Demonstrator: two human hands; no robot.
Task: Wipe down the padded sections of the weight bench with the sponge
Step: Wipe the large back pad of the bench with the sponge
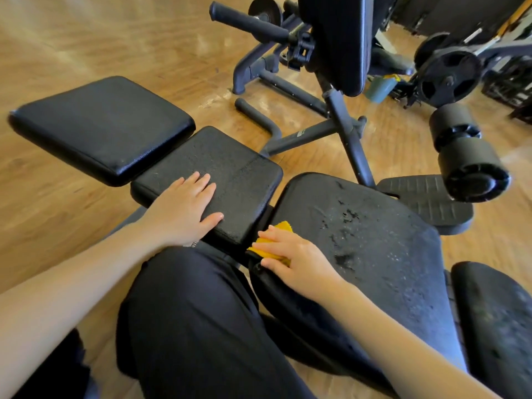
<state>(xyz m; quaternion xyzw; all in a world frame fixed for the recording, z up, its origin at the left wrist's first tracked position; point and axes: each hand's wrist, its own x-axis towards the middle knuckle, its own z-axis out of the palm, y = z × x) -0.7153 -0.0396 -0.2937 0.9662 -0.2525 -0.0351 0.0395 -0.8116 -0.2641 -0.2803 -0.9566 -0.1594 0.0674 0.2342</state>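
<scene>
Here right hand point(299, 260) presses yellow sponge point(273, 246) on cracked seat pad point(374, 234)

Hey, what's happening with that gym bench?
A person is wiping its black pads. The right hand presses a yellow sponge on the near edge of the big worn pad, by the gap between the pads. The left hand rests flat on the middle pad. The far pad looks shiny.

The black weight bench point(374, 240) stands on a wooden floor point(72, 47), with a yellow sponge point(270, 249) and two hands resting on its pads.
</scene>
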